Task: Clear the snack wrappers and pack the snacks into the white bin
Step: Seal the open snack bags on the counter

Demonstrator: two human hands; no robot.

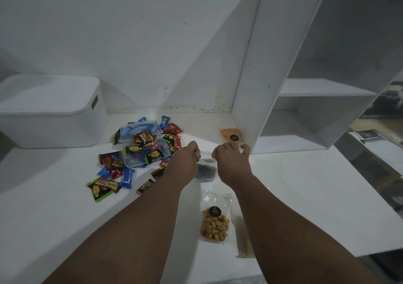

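My left hand and my right hand each pinch a top corner of a clear bag of dark snacks, which hangs between them above the white table. A white lidded bin stands closed at the far left. Left of my hands lies a heap of small coloured snack packets around two clear plastic tubs. A clear bag of golden-brown snacks lies near the front edge. An orange snack bag lies behind my right hand.
A white shelf unit with open compartments stands on the table at the right, close to my right hand. A pale flat packet lies beside the golden snack bag. The white wall runs behind the table.
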